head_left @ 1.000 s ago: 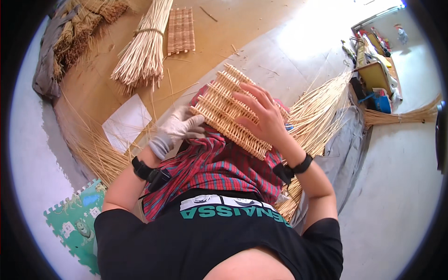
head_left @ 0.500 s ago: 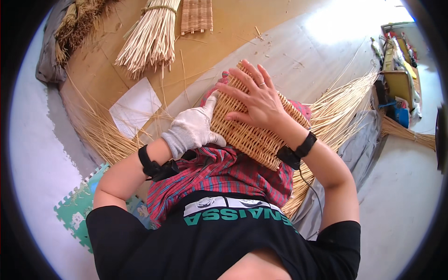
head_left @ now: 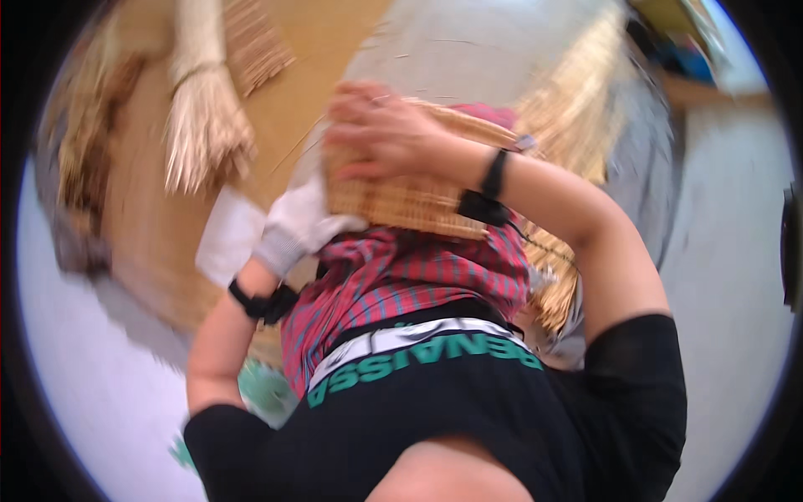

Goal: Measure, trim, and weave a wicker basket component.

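A tan woven wicker panel [head_left: 410, 203] lies tilted over my lap, on a red plaid cloth [head_left: 401, 268]. My left hand [head_left: 308, 219], in a white knit glove, is closed on the panel's left edge, its thumb along the near side. My bare right hand [head_left: 381, 138] crosses the panel from the right. It is blurred, but its fingers look bent over the panel's far left corner. The panel's underside is hidden.
A tied bundle of pale straw [head_left: 205, 125] and a brown woven piece [head_left: 253, 46] lie at the far left. A white paper sheet [head_left: 227, 237] is left of my glove. Loose straw [head_left: 573, 96] spreads at the right. A green foam mat [head_left: 266, 391] lies near my left elbow.
The whole view has turned and blurred. My right hand has gone left across the panel, from spread flat to bent at its left corner. The panel has turned so its near edge lies more level.
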Demonstrator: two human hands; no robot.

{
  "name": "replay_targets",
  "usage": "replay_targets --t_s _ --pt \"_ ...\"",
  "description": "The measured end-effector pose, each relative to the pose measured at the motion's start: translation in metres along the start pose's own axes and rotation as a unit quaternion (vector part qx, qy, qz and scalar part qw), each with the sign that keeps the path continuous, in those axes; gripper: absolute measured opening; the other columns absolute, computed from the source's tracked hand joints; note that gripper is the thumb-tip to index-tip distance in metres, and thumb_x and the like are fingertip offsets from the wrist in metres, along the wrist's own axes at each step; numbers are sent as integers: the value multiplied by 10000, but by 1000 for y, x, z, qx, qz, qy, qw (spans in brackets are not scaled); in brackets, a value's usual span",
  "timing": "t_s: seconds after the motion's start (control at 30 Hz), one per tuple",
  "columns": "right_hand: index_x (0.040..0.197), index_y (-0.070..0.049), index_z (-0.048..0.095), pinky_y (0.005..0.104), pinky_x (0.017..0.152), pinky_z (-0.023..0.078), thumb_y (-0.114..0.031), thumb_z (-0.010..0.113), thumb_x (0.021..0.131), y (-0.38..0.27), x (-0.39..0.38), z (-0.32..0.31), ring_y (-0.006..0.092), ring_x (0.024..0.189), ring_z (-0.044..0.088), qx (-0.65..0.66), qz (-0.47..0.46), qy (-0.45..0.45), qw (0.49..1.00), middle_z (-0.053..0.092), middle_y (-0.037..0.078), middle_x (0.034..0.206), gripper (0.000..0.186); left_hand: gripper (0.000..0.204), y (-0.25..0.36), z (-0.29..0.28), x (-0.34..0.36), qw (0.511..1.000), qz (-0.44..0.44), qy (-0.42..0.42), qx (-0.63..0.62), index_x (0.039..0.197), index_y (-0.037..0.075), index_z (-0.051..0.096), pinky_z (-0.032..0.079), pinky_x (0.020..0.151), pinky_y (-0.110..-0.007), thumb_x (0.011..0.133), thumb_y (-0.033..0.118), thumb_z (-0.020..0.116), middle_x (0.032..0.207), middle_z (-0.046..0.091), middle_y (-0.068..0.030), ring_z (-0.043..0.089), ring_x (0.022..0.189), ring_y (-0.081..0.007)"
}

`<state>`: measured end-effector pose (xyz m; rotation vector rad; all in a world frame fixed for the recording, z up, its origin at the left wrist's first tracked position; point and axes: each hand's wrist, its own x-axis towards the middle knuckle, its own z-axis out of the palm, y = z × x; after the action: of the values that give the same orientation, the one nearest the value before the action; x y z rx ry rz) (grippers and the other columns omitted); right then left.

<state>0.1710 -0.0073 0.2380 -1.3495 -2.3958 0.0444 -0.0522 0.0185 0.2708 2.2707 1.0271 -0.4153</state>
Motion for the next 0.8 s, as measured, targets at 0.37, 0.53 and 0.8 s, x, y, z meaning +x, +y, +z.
replay_targets --t_s 0.37,0.53,0.8 --pt "1278 -166 634 349 901 535 -364 660 931 10 -292 -104 203 1060 659 262 380 334 822 661 89 1180 400 1117 5 68 -39 977 0 162 -136 1522 -59 215 360 1119 -381 731 381 870 1474 428 -259 432 1360 -316" --pt "1086 -83 706 479 810 537 -302 545 923 -66 -542 63 384 904 682 86 798 48 594 707 212 966 317 1163 -25 66 -35 987 -42 147 -45 1529 -84 150 344 1135 -359 742 382 869 1543 324 -254 405 1381 -293" --pt "997 -144 729 444 822 536 -242 626 858 -166 -554 217 324 948 683 240 801 34 548 716 147 979 200 1100 -11 48 -35 989 -29 102 -107 1564 -17 77 373 1105 -343 808 237 833 1553 310 -163 429 1320 -238"
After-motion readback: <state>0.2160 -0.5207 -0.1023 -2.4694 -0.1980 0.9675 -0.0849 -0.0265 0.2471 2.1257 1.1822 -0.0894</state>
